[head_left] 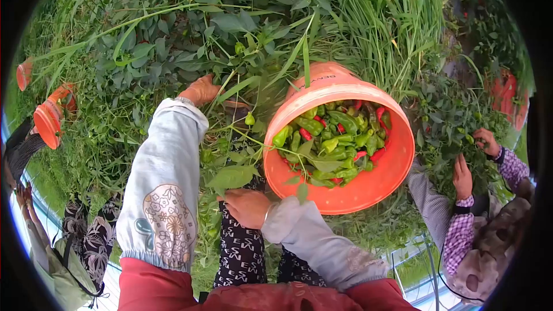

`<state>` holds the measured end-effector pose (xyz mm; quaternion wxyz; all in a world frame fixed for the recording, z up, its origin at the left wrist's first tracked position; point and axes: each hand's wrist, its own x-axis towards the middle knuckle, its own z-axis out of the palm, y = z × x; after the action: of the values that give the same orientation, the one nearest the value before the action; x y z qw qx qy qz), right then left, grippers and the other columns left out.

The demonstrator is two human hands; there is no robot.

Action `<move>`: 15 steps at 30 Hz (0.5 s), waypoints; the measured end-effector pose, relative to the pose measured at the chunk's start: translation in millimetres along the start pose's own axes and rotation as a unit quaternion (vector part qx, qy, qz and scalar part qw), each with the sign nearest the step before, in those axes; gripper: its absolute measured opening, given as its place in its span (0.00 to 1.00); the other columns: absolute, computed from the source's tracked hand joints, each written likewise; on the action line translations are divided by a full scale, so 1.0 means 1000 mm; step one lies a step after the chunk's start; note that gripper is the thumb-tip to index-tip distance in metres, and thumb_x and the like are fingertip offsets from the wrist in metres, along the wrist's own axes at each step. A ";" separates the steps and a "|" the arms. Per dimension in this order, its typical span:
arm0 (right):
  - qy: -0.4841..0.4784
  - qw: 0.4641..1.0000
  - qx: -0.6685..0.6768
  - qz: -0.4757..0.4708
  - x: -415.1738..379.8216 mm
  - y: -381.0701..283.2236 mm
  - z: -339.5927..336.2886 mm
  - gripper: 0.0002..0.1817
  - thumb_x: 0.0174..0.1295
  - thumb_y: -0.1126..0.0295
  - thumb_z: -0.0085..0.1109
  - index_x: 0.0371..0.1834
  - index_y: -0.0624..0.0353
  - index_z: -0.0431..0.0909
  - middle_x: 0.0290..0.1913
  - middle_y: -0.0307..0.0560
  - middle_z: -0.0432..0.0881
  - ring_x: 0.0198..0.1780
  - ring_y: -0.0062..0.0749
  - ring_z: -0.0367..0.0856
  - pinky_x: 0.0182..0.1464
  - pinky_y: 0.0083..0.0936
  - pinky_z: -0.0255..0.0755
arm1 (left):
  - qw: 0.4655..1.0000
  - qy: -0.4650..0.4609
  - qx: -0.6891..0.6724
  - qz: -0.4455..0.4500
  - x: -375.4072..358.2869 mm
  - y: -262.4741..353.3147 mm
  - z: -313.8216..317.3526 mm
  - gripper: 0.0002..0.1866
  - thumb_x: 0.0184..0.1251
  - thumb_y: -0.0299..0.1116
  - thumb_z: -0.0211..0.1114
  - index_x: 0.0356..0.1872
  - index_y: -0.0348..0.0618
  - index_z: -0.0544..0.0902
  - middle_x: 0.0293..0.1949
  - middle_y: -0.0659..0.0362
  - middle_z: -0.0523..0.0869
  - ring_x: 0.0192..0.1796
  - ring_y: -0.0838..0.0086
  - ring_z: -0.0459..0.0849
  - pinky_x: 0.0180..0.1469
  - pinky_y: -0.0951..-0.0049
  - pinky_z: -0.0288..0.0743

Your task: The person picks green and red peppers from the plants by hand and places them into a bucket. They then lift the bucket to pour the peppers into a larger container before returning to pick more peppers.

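My left hand (200,90) reaches into the leaves of a pepper plant (173,40). Its fingers look curled and partly hidden among stems, so what they hold does not show. Lower down, my right hand (247,207) is closed beside a broad leaf (232,177) and a stem, near my patterned trouser leg; its fingertips are hidden. A small green pepper (249,119) hangs between my hands. Right of them, an orange bucket (345,196) leans towards me. Inside lie many green peppers (344,121) and some red ones (311,126).
At the right, a co-worker's two hands (462,177) are among another plant's leaves, near a red-orange container (505,95). On the left are orange buckets (48,124) and another person's patterned trousers (101,242). Tall grass (386,17) grows behind my bucket.
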<state>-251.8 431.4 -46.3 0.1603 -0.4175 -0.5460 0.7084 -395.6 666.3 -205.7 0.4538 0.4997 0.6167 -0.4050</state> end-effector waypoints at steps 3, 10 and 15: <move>-0.082 0.993 -0.059 0.059 0.006 -0.012 -0.015 0.13 0.60 0.70 0.46 0.47 0.62 0.70 0.40 0.55 0.78 0.45 0.50 0.76 0.49 0.41 0.71 | 0.996 -0.008 0.086 -0.030 -0.009 0.013 -0.004 0.54 0.41 0.64 0.65 0.67 0.39 0.60 0.65 0.49 0.67 0.66 0.58 0.66 0.66 0.61 0.58; 0.058 0.998 0.020 0.026 -0.012 -0.036 -0.072 0.16 0.58 0.71 0.51 0.51 0.57 0.73 0.46 0.52 0.78 0.46 0.46 0.77 0.48 0.35 0.72 | 0.966 0.107 0.148 0.185 0.044 -0.048 0.011 0.30 0.53 0.51 0.64 0.51 0.38 0.76 0.49 0.47 0.80 0.53 0.54 0.78 0.53 0.60 0.71; 0.367 0.906 -0.193 -0.083 -0.041 -0.063 -0.201 0.18 0.51 0.76 0.58 0.48 0.61 0.74 0.46 0.51 0.77 0.48 0.47 0.76 0.50 0.38 0.68 | 0.931 0.214 0.078 0.284 0.017 -0.095 -0.011 0.15 0.59 0.40 0.60 0.42 0.41 0.81 0.36 0.47 0.83 0.42 0.59 0.82 0.44 0.64 0.74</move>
<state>-86.9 554.2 16.6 0.3244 -0.6241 -0.6069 0.3700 -492.0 664.8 -215.1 0.3665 0.7627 0.4979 -0.1898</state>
